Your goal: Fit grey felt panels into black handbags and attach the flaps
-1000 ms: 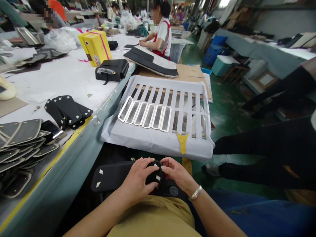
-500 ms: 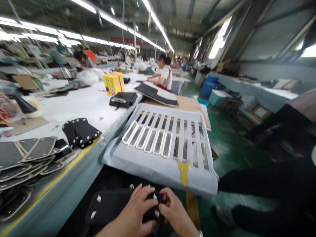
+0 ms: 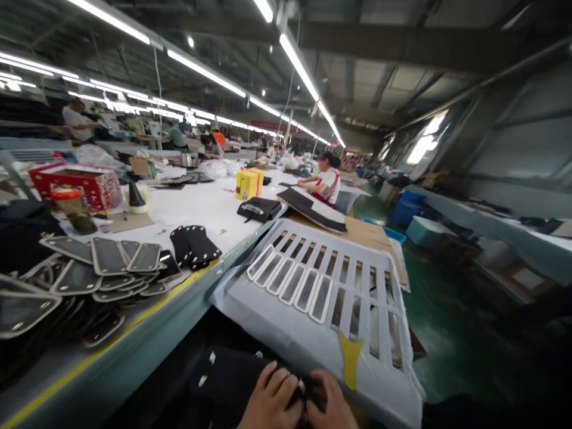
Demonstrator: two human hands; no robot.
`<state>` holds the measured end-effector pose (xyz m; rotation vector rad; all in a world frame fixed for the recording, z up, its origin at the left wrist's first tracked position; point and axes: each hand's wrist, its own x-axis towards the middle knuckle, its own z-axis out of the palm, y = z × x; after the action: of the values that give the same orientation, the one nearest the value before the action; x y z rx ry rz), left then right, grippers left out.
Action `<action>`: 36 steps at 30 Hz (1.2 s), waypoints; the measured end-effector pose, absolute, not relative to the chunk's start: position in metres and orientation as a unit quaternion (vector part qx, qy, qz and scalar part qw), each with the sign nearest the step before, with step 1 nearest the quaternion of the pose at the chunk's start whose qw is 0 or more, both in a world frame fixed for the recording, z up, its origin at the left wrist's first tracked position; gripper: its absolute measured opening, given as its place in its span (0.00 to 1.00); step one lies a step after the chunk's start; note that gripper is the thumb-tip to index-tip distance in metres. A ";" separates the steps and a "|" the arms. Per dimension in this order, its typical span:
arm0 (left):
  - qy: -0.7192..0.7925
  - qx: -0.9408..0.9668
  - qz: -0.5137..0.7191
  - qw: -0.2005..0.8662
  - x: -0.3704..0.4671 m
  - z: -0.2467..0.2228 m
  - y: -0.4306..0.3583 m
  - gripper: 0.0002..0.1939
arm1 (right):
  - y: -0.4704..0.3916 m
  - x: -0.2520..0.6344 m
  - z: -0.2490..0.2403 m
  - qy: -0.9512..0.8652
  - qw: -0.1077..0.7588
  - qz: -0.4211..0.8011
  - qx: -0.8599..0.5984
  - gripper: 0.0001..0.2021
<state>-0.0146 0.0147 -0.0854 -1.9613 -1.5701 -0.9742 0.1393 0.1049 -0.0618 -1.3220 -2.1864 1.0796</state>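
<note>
Low in the view lies a black fabric panel [image 3: 227, 381] with small metal tabs near its corners. Its right end is between my hands. My left hand [image 3: 273, 398] is closed over that end, fingers curled beside a metal tab. Facing it, my right hand [image 3: 331, 404] is closed in a pinch at the panel's dark edge. Its fingertips are partly hidden and blurred. Just beyond my hands stands a grey-covered slotted rack [image 3: 268, 313], with several white-rimmed strips [image 3: 290, 285] in a row and a yellow piece [image 3: 351, 360] on its near side.
To the left, the white table [image 3: 196, 208] carries a pile of rimmed plates [image 3: 109, 256], black tabbed pieces [image 3: 196, 245], a black case [image 3: 259, 208], a yellow box [image 3: 249, 183], a red box [image 3: 80, 182] and a jar [image 3: 74, 208]. A person [image 3: 328, 179] works farther along.
The view has swung left and up, bringing the red box and jar into sight. The dark-clothed legs at right are no longer distinct. Both hands stay at the panel's right end.
</note>
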 end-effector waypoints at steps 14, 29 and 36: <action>-0.597 -0.734 -0.323 -0.012 -0.066 -0.066 -0.052 0.10 | 0.069 0.080 -0.019 -0.968 0.092 0.127 -0.198 0.15; -0.698 -0.195 -0.512 -0.462 -0.197 -0.061 -0.088 0.18 | 0.076 0.008 -0.047 -0.990 0.058 0.102 -0.083 0.26; -0.677 -0.147 -0.503 -0.517 -0.203 -0.059 -0.082 0.22 | 0.067 -0.018 -0.046 -0.992 0.044 0.093 -0.067 0.24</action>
<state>-0.2035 -0.0824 -0.0594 -0.7248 -3.3445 -2.4843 -0.0178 0.0667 -0.0463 -0.2040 -3.0342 0.2858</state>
